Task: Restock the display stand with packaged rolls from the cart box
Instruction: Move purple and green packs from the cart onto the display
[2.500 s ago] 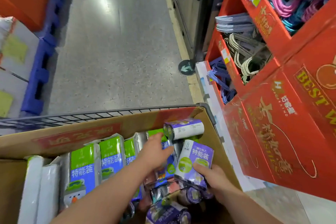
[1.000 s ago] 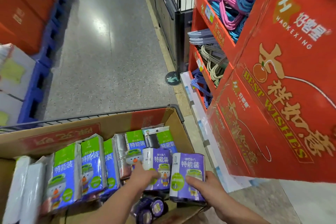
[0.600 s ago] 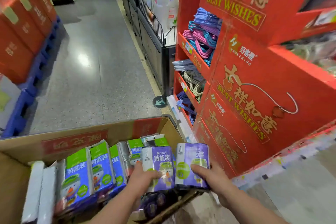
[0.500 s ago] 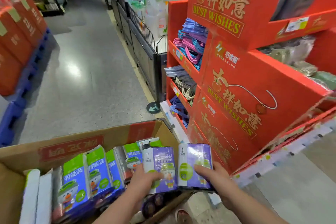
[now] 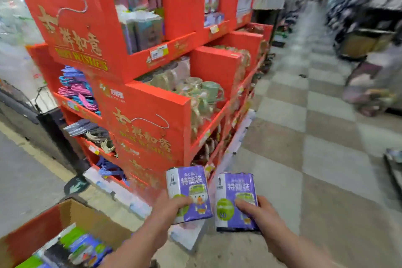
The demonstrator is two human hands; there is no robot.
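Cart box [image 5: 65,220], part-filled, lies near and to the left of the display stand [image 5: 152,115]. Left hand [image 5: 171,204]: fingers curled round a purple roll pack [image 5: 189,187]. Right hand [image 5: 258,213]: fingers wrapped round a second pack [image 5: 236,193]. Both packs are upright, side by side, in front of the stand's near corner.

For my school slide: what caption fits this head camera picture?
Left hand grips the left pack, right hand the right pack, beside the red stand.

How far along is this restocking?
Done: two packs are out of the cart box. In hand: the left hand grips one purple pack, the right hand the other purple pack, near the display stand. Left: shelving both; more packs lie in the box.
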